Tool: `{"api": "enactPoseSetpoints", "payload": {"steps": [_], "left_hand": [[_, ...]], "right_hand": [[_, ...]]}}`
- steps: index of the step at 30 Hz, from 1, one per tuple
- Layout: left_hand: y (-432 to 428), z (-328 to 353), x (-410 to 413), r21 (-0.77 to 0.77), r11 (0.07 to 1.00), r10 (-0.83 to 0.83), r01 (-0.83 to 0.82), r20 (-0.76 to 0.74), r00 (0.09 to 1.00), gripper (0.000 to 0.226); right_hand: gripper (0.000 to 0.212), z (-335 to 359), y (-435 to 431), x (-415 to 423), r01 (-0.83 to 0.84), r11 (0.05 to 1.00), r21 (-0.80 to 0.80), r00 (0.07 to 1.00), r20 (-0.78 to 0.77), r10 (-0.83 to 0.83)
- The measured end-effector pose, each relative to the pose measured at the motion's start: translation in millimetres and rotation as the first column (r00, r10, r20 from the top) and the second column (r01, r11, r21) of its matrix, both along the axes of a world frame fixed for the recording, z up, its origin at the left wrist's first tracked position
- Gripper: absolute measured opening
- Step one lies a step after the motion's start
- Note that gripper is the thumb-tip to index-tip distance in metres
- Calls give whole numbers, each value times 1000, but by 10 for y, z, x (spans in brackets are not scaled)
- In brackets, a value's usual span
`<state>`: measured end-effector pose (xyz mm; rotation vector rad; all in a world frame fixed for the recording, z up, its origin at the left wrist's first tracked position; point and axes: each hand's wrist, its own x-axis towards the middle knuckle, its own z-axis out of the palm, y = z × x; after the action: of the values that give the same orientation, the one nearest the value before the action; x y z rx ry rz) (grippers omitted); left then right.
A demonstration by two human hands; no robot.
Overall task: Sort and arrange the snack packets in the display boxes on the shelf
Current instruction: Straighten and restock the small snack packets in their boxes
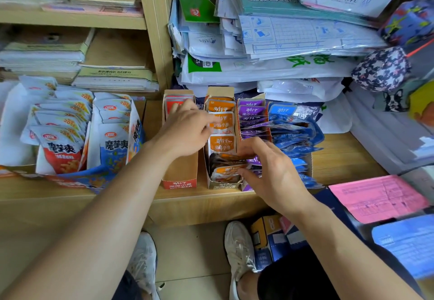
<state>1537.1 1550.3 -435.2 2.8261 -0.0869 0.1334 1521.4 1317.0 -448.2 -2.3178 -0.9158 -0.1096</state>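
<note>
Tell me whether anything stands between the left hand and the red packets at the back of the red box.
Nothing visible does. The left hand is right over the red box, with its far edge at the red packets. The orange box stands beside it to the right, outside that path.

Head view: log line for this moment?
left hand: over red box, reaching orange packets | right hand: spread, at orange box front | purple packets, blue packets: slumped
</note>
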Motion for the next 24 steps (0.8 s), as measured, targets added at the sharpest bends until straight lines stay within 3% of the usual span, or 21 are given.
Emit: {"api": "enactPoseSetpoints", "payload": {"steps": [2,5,10,16,18,20,22,24], "left_hand": [[-37,-76,12,109,994,2,-1,-2,1000,34],[-65,-132,48,157,988,-4,-1,33,999,34],[-118,-148,80,133,991,7,-10,25,1000,33],[-123,-3,60,-67,996,68,-64,54,996,2],[-73,131,18,-269,963,24,-20,13,1000,5],[-21,265,-63,-456,887,-141,79,-105,984,10],[12,322,-129,-555,826,-261,96,-225,939,13],[36,304,-129,-630,775,-246,52,-225,943,20]], "right_hand": [[44,23,-16,0,-44,998,-43,998,40,46],[40,34,-50,7,-60,996,-65,997,45,63],[39,38,-65,24,-70,994,-80,997,19,72],[40,0,-27,49,-32,999,-30,996,77,35],[45,-24,10,74,-6,999,-35,994,107,9],[46,-28,52,79,-2,1000,-26,995,96,5],[45,-26,79,66,-10,1000,-9,999,51,11],[42,-25,79,48,-3,1000,1,1000,4,3]]}}
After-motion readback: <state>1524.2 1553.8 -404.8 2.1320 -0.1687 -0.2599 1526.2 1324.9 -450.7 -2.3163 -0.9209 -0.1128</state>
